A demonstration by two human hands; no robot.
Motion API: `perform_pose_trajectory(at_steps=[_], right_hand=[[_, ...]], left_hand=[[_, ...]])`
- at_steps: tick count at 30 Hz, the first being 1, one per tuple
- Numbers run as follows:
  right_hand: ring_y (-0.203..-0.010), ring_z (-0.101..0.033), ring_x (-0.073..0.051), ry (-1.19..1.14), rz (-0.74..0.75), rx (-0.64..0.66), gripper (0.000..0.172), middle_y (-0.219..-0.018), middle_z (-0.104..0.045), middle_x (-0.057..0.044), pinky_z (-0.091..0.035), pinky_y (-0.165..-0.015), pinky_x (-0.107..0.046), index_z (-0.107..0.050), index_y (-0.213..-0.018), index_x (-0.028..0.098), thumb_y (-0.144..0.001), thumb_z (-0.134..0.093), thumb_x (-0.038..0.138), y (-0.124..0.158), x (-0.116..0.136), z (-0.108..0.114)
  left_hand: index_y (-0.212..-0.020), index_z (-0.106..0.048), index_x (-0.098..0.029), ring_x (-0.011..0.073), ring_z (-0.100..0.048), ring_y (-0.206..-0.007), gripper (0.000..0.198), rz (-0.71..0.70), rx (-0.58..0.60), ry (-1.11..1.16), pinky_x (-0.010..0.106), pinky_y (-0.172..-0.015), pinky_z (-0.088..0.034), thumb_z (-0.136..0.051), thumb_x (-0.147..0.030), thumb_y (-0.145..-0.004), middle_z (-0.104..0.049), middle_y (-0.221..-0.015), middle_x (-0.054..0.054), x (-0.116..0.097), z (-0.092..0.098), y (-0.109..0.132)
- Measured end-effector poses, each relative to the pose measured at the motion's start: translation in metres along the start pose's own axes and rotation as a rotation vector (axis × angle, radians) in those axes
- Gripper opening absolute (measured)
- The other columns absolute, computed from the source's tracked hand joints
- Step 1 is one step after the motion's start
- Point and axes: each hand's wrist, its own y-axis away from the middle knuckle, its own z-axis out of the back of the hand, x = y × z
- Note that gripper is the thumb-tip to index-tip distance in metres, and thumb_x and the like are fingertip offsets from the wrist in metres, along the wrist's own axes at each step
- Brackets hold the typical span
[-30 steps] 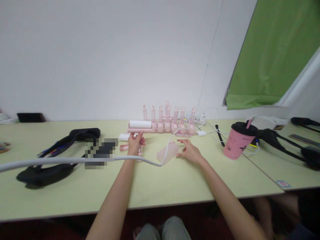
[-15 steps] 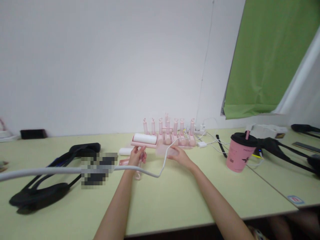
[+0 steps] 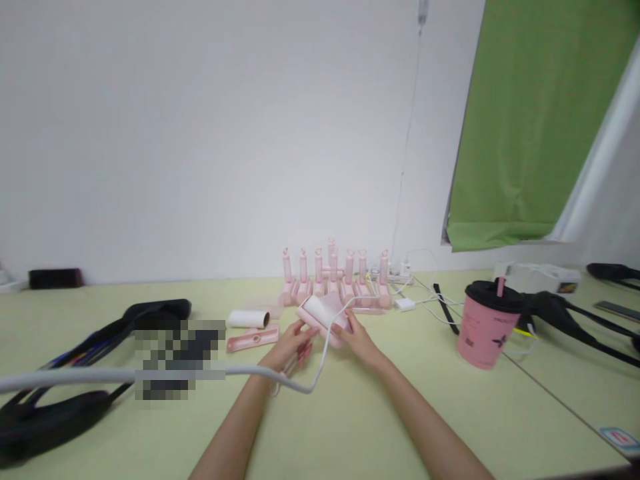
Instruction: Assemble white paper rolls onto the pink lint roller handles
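Between both hands, over the table, is a pink lint roller with a white roll, tilted down to the right. My left hand is closed around its handle side, and part of the handle shows below the fingers. A translucent pale pink cover is in my right hand, whose fingers press it against the roller's right end. How far the cover overlaps the roll I cannot tell. Left of the hands lie a loose white roll and an open pink shell piece. Behind stands a row of several pink lint rollers, handles up.
A pink cup with a black lid stands at the right, near white cables and a black strap. Black headset-like frames lie at the left. A grey cable crosses in front of the view.
My hands have come together. The lint roller has tilted and moved right, and the cover, earlier apart from it, now meets it. The view has shifted slightly upward.
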Motion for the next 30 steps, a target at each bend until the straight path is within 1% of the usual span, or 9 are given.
perform_pose_trajectory(at_steps=[2, 5, 9, 13, 17, 19, 23, 27, 30], right_hand=[[-0.11, -0.053, -0.025, -0.033, 0.015, 0.016, 0.064, -0.118, -0.058, -0.009, -0.04, -0.095, -0.038, -0.048, -0.12, 0.021, -0.067, -0.065, 0.053, 0.003, 0.001, -0.003], [-0.112, -0.052, -0.024, -0.096, 0.041, -0.006, 0.065, -0.124, -0.054, -0.008, -0.039, -0.097, -0.038, -0.047, -0.122, 0.022, -0.066, -0.067, 0.05, 0.004, 0.004, -0.004], [-0.106, -0.055, -0.023, -0.165, 0.044, 0.007, 0.063, -0.118, -0.057, -0.007, -0.042, -0.095, -0.038, -0.049, -0.119, 0.022, -0.065, -0.068, 0.047, 0.004, 0.013, 0.004], [-0.101, -0.057, -0.022, -0.126, 0.096, 0.043, 0.061, -0.113, -0.059, -0.007, -0.045, -0.09, -0.035, -0.051, -0.118, 0.022, -0.065, -0.068, 0.045, 0.009, 0.021, 0.011], [-0.109, -0.054, -0.022, -0.119, 0.135, 0.006, 0.067, -0.12, -0.056, -0.007, -0.043, -0.092, -0.032, -0.046, -0.123, 0.022, -0.065, -0.068, 0.044, 0.014, 0.018, 0.008], [-0.111, -0.053, -0.023, -0.132, 0.123, -0.004, 0.066, -0.12, -0.056, -0.007, -0.043, -0.093, -0.033, -0.045, -0.123, 0.021, -0.065, -0.068, 0.045, 0.014, 0.014, 0.006], [-0.111, -0.053, -0.024, -0.1, 0.07, -0.021, 0.066, -0.113, -0.058, -0.008, -0.042, -0.094, -0.036, -0.046, -0.122, 0.021, -0.064, -0.069, 0.044, 0.015, 0.01, 0.007], [-0.107, -0.055, -0.024, -0.067, 0.059, 0.001, 0.063, -0.11, -0.06, -0.008, -0.042, -0.094, -0.037, -0.048, -0.119, 0.021, -0.065, -0.069, 0.045, 0.016, 0.017, 0.014], [-0.107, -0.054, -0.024, -0.052, 0.09, 0.006, 0.064, -0.115, -0.058, -0.007, -0.041, -0.095, -0.038, -0.05, -0.118, 0.022, -0.061, -0.072, 0.042, 0.016, 0.025, 0.018]], left_hand=[[-0.077, -0.05, -0.016, 0.006, -0.038, -0.034, 0.038, -0.001, 0.014, 0.023, 0.018, -0.036, -0.028, -0.065, -0.049, -0.068, -0.046, -0.046, -0.006, -0.001, 0.002, 0.001], [-0.074, -0.05, -0.015, 0.0056, -0.035, -0.035, 0.036, 0.015, 0.054, 0.01, 0.018, -0.035, -0.025, -0.064, -0.048, -0.07, -0.044, -0.044, -0.006, -0.005, 0.003, 0.006], [-0.07, -0.05, -0.016, 0.006, -0.035, -0.033, 0.035, 0.054, 0.113, -0.017, 0.019, -0.034, -0.023, -0.063, -0.048, -0.071, -0.042, -0.042, -0.006, -0.012, 0.002, 0.011], [-0.07, -0.053, -0.015, 0.0061, -0.034, -0.032, 0.034, 0.051, 0.157, -0.047, 0.019, -0.034, -0.023, -0.062, -0.048, -0.072, -0.044, -0.041, -0.005, -0.017, 0.005, 0.013], [-0.07, -0.056, -0.015, 0.0063, -0.036, -0.032, 0.033, 0.037, 0.222, -0.08, 0.019, -0.035, -0.024, -0.06, -0.047, -0.074, -0.046, -0.042, -0.004, -0.019, 0.008, 0.014], [-0.07, -0.056, -0.015, 0.0067, -0.036, -0.032, 0.032, 0.035, 0.222, -0.091, 0.019, -0.035, -0.024, -0.061, -0.046, -0.074, -0.046, -0.042, -0.004, -0.019, 0.009, 0.015], [-0.068, -0.057, -0.015, 0.0074, -0.036, -0.031, 0.031, 0.055, 0.222, -0.102, 0.019, -0.033, -0.025, -0.064, -0.045, -0.071, -0.047, -0.04, -0.003, -0.016, 0.01, 0.014], [-0.066, -0.059, -0.015, 0.0082, -0.037, -0.031, 0.03, 0.04, 0.234, -0.102, 0.02, -0.033, -0.026, -0.067, -0.044, -0.068, -0.048, -0.039, -0.003, -0.014, 0.011, 0.012], [-0.066, -0.062, -0.015, 0.0102, -0.039, -0.03, 0.03, 0.035, 0.238, -0.104, 0.021, -0.032, -0.027, -0.069, -0.044, -0.064, -0.049, -0.039, -0.001, -0.014, 0.01, 0.012]])
